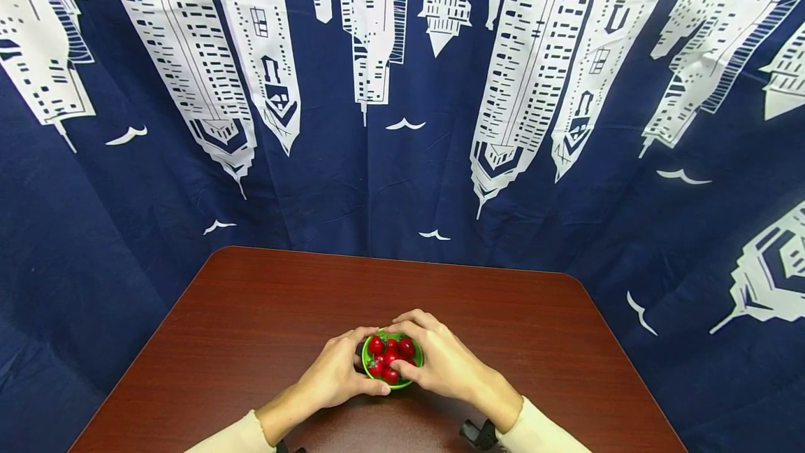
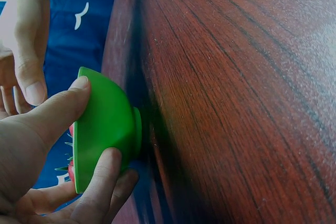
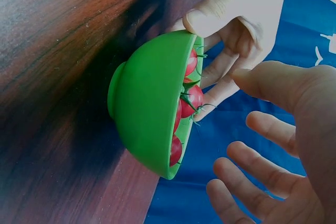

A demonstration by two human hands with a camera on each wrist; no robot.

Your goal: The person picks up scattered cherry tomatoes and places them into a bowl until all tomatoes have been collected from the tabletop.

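A green bowl (image 3: 147, 100) of small red cherry tomatoes (image 1: 391, 356) with green stems sits at the near middle of the table. My left hand (image 1: 333, 372) grips its left side, thumb at the near rim and fingers curled round the far wall, as the left wrist view also shows. Above the bowl's right side hovers my right hand (image 1: 445, 363), its thumb over the tomatoes. In the right wrist view, those right fingers (image 3: 252, 177) are spread and loosely bent, apart from the bowl, with nothing between them. Several tomatoes are partly hidden behind the rim.
The reddish-brown wooden table (image 1: 270, 299) has rounded far corners. Behind and beside it hangs a dark blue cloth (image 1: 333, 194) printed with white buildings and birds. A black strap (image 1: 481, 433) is at the right wrist, by the cream sleeve (image 1: 534, 428).
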